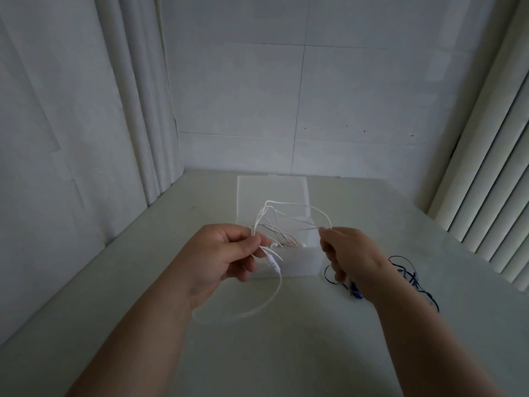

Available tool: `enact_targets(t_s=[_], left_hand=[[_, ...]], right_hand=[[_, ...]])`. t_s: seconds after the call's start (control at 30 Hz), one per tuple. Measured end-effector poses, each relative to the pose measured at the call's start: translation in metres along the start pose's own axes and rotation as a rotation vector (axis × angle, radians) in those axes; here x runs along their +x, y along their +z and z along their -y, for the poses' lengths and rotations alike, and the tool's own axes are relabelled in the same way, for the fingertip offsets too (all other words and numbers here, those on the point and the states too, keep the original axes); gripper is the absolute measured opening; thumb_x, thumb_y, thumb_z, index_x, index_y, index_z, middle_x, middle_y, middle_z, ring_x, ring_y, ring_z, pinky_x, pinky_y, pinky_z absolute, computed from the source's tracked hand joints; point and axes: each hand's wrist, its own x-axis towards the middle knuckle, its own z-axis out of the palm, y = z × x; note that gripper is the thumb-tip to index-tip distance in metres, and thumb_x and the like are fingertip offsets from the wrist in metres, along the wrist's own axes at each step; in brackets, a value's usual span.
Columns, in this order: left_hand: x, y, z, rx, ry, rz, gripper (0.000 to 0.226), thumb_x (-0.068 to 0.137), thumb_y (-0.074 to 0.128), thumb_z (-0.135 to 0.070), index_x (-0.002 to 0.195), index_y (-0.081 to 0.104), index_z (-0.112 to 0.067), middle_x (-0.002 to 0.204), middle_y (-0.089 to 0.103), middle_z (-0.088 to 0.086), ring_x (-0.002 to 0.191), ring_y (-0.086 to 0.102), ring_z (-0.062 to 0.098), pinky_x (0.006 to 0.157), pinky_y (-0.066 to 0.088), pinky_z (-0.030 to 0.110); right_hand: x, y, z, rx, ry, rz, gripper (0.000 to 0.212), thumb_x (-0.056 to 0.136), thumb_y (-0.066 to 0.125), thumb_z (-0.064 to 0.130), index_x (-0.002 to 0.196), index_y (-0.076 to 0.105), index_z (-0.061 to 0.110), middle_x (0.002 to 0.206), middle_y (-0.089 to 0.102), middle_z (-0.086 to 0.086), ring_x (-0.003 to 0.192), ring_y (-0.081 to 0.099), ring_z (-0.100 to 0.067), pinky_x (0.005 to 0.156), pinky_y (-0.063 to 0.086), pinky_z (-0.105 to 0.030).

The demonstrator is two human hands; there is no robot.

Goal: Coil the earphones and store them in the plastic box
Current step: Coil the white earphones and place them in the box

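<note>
Thin white earphones (273,261), looped and slack, held in air over translucent plastic box (297,262). Pinched at bunched loops by left hand (226,253), at cord end by right hand (352,253). One long loop dangling toward smooth pale table (286,339). Tangled dark-blue cord (412,275) lying beside box, behind right wrist.

Pale counter (257,353), smooth, faintly glossy. White panelled wall (343,96) rises behind counter's far edge; thin seams, few dark specks. White pleated curtain (137,110) stands at counter's far left corner. Cream vertical blinds (492,196) run along counter's right side.
</note>
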Motion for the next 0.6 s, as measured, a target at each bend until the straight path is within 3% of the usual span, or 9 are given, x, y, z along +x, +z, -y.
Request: enact_targets(t_s=[0.17,0.3,0.37,0.43,0.5,0.6], left_hand=[[0.001,0.007,0.003,0.112,0.051,-0.03,0.014,0.086,0.065,-0.011,0.081,0.078,-0.013,0.076,0.072,0.007,0.045,0.045,0.011,0.039,0.03,0.019],[0.003,0.01,0.004,0.092,0.061,-0.062,0.013,0.087,0.065,-0.013,0.083,0.077,-0.013,0.077,0.073,0.006,0.042,0.04,0.009,0.04,0.027,0.018],[0.004,0.01,0.005,0.09,0.063,-0.082,0.015,0.088,0.064,-0.014,0.082,0.078,-0.015,0.077,0.073,0.007,0.041,0.038,0.009,0.04,0.026,0.017],[0.005,0.011,0.005,0.08,0.076,-0.099,0.016,0.088,0.064,-0.013,0.079,0.078,-0.015,0.077,0.073,0.008,0.041,0.036,0.01,0.04,0.025,0.018],[0.005,0.01,0.004,0.058,0.09,-0.122,0.018,0.088,0.063,-0.012,0.078,0.077,-0.014,0.075,0.072,0.008,0.041,0.035,0.011,0.041,0.023,0.017],[0.006,0.007,0.003,-0.004,0.106,-0.159,0.022,0.088,0.061,-0.008,0.074,0.077,-0.012,0.066,0.067,0.006,0.039,0.032,0.01,0.041,0.016,0.018]], right_hand=[[0.0,0.009,-0.001,0.264,0.119,0.183,0.023,0.093,0.047,0.015,0.072,0.053,0.01,0.054,0.038,-0.001,0.04,0.025,-0.012,0.041,0.027,-0.022],[-0.006,0.016,-0.001,0.311,0.017,0.262,0.019,0.089,0.048,0.008,0.086,0.067,0.004,0.083,0.061,-0.01,0.042,0.032,-0.009,0.041,0.029,-0.021],[-0.009,0.018,0.001,0.325,-0.072,0.375,0.02,0.084,0.056,0.012,0.099,0.069,0.006,0.08,0.06,-0.008,0.044,0.033,-0.008,0.043,0.03,-0.022],[-0.013,0.019,0.003,0.238,-0.179,0.47,0.035,0.076,0.065,0.019,0.11,0.068,0.011,0.065,0.058,0.005,0.046,0.037,-0.007,0.044,0.032,-0.022],[-0.015,0.024,0.004,0.069,-0.27,0.469,0.034,0.076,0.071,0.018,0.11,0.069,0.017,0.07,0.063,0.015,0.048,0.044,-0.004,0.047,0.036,-0.023],[-0.014,0.029,0.003,-0.082,-0.288,0.349,0.019,0.078,0.074,0.019,0.097,0.074,0.016,0.072,0.06,0.003,0.051,0.045,-0.009,0.049,0.038,-0.026]])
